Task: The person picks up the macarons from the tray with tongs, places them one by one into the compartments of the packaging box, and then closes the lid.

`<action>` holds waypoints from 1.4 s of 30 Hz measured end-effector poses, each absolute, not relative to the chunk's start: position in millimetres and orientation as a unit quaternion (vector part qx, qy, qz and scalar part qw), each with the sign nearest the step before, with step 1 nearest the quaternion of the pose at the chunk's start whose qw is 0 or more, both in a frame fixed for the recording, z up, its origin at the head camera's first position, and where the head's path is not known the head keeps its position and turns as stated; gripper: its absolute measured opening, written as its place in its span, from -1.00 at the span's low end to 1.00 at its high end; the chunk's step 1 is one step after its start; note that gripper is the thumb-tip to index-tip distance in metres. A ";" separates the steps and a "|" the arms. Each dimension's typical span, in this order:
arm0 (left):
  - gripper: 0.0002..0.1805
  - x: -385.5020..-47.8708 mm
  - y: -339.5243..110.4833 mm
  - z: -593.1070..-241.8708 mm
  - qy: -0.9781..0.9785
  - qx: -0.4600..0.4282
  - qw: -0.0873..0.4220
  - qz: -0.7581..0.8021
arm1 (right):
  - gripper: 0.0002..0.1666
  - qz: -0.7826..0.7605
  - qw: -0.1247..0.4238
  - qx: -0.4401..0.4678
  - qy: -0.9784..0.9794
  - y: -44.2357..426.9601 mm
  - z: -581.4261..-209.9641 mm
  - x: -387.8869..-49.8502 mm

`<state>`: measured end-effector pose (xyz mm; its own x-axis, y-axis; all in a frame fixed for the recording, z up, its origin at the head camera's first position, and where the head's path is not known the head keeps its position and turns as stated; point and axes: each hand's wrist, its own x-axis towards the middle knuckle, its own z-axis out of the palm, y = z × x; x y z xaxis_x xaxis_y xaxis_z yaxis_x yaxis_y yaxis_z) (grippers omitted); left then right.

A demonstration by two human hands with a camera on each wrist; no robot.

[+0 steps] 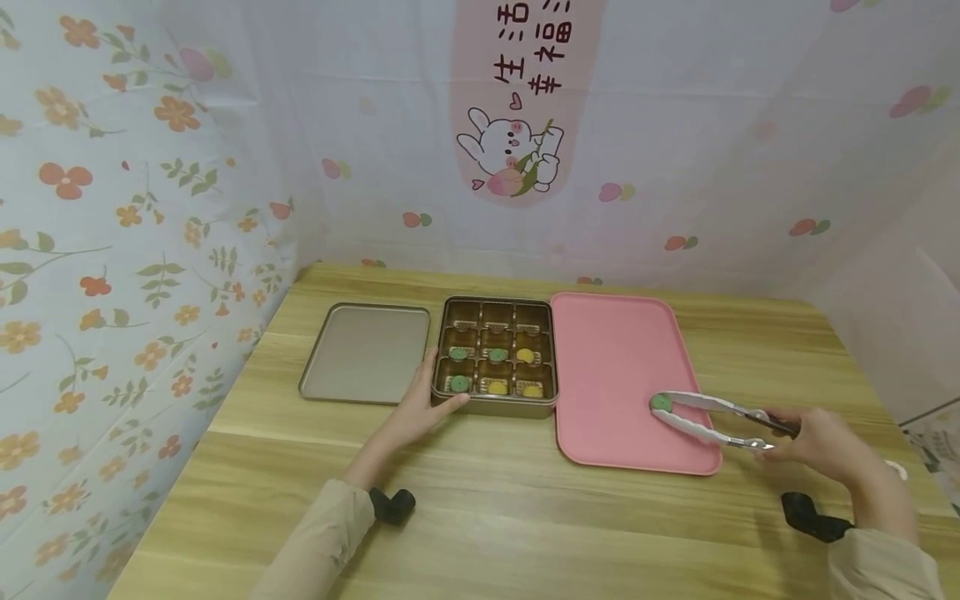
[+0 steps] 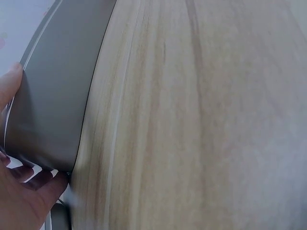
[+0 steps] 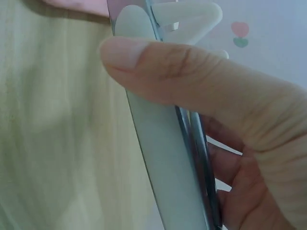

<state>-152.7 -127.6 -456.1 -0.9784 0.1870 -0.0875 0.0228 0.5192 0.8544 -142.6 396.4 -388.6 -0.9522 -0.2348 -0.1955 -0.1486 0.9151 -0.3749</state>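
My right hand [image 1: 825,446] grips metal tongs [image 3: 158,158] with white handle pads, thumb across one arm. Between the tong tips, over the pink tray [image 1: 615,367], is a small round green piece [image 1: 662,402] resembling a mooncake; whether it touches the tray I cannot tell. My left hand [image 1: 416,412] holds the front left corner of a compartmented box [image 1: 498,407], thumb on the front rim and fingers at the side. In its front and middle rows sit green pieces [image 1: 460,383] and yellow pieces [image 1: 532,391]. The back row's compartments show only clear liners.
Left of the box lies a flat metallic lid [image 1: 367,350]. The pink tray stands against the box's right side. Wooden tabletop [image 1: 525,517] stretches in front, and a floral cloth [image 1: 390,125] hangs behind and to the left.
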 end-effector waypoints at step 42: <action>0.10 -140.6 -122.1 -464.6 0.864 0.046 0.080 0.494 | 0.12 -0.297 0.052 -0.023 0.953 291.3 -391.6 -196.2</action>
<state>-140.6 -122.1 -464.6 -0.9830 0.1584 -0.0930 0.0002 0.5072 0.8618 -196.2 291.3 -391.6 -0.9936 -0.0741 -0.0847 -0.0129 0.8225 -0.5687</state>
